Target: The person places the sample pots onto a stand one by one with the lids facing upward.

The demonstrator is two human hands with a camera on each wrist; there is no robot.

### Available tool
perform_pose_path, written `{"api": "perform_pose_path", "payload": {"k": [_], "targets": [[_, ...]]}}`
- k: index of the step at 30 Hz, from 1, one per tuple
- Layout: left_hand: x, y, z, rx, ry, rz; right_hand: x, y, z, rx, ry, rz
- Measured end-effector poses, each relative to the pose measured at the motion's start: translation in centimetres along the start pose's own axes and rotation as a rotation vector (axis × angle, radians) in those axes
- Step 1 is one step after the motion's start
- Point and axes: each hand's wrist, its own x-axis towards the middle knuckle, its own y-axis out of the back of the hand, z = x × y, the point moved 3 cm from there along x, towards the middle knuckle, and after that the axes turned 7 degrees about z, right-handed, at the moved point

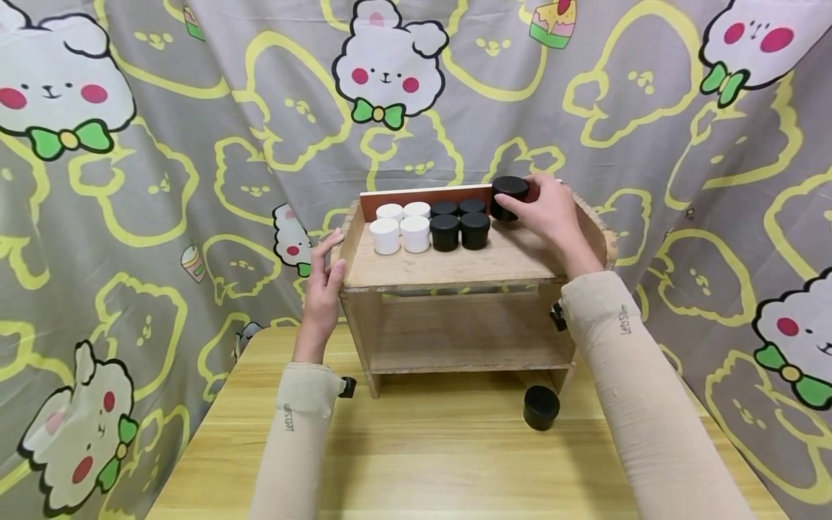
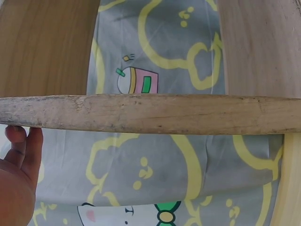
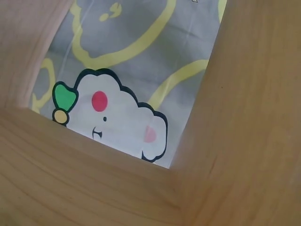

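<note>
On the top board of a small wooden shelf (image 1: pixel 416 271), my right hand (image 1: pixel 549 213) pinches a black lidded jar (image 1: pixel 510 196) near the back right. To its left stand several black jars (image 1: pixel 445 232) in two rows, and left of those several white jars (image 1: pixel 386 237). My left hand (image 1: pixel 323 285) rests against the shelf's left side. In the left wrist view, the fingertips of the left hand (image 2: pixel 23 165) touch the edge of a wooden board (image 2: pixel 155 114). The right wrist view shows only wooden boards (image 3: pixel 244 117) and curtain; the right hand is out of it.
Another black jar (image 1: pixel 542 407) stands on the wooden table (image 1: pixel 416 462), in front of the shelf's right foot. A lower board (image 1: pixel 468 343) spans the shelf beneath the top. Behind everything hangs a grey patterned curtain (image 1: pixel 214 180).
</note>
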Motion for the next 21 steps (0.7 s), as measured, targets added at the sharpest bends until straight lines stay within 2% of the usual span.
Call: {"api": "perform_pose_path", "payload": {"k": [9, 21], "targets": [[-0.1, -0.1, 0.2, 0.002, 0.003, 0.001, -0.4, -0.5, 0.2, -0.064, -0.019, -0.052], [-0.1, 0.1, 0.2, 0.004, 0.008, 0.000, -0.6, -1.2, 0.3, -0.036, 0.003, -0.066]]}}
